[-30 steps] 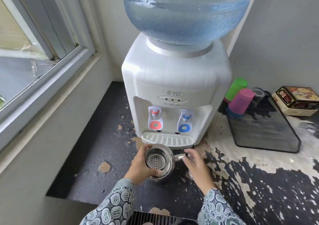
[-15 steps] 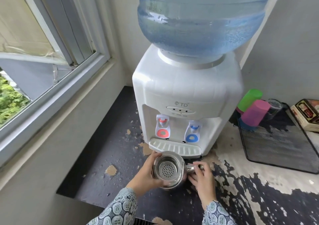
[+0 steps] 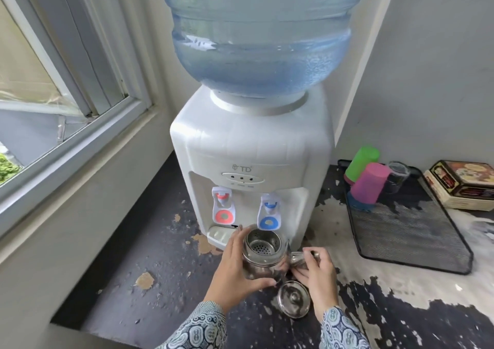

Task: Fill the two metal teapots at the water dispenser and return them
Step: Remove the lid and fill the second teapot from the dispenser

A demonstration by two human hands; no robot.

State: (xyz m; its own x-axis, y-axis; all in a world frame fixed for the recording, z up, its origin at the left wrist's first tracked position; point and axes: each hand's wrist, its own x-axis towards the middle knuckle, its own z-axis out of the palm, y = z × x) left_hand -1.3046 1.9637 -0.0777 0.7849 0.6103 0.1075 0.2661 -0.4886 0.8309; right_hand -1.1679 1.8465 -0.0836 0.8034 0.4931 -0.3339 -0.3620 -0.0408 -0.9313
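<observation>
Shiny metal teapot point(image 3: 263, 255) with its lid off, perforated strainer basket inside, sits right under the water dispenser point(image 3: 251, 161)'s blue tap point(image 3: 269, 211). Left hand point(image 3: 238, 271) has a wrapped grip on the body, right hand point(image 3: 318, 273) pinches the handle. Lid point(image 3: 293, 299) lies on the counter point(image 3: 139, 241) just in front of the dispenser. Big bottle point(image 3: 262, 35) on top is partly full.

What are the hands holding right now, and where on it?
Both hold the metal teapot: left hand wraps its body, right hand grips its handle. Its lid lies unheld below.
</observation>
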